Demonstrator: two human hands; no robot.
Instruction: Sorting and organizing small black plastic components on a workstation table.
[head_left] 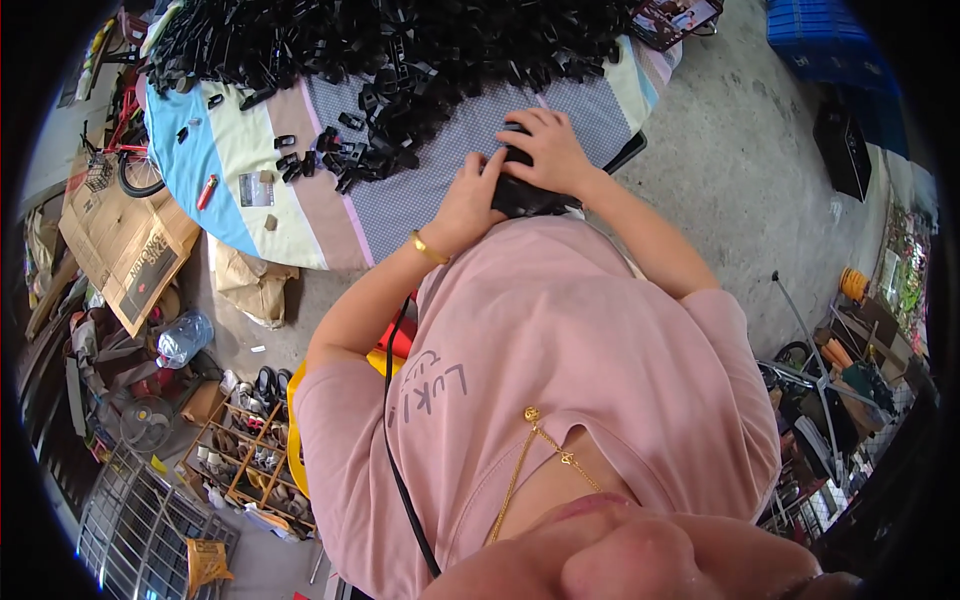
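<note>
Both my hands meet at the near edge of a cloth-covered table, around a glossy black thing whose kind I cannot make out. My left hand, with a gold bangle at the wrist, is closed against its left side, the thumb and a finger up by my other hand. My right hand curls over its top, fingers bent on a dark upper part. Much of the thing is hidden by the palms and my pink shirt. Beyond lies a big heap of small black plastic parts, with looser parts spilling nearer.
The striped tablecloth carries a red lighter and a small clear packet at left. At the far right edge lies a picture-printed item. Cardboard, a water bottle and a shoe rack stand at left; blue crates at right.
</note>
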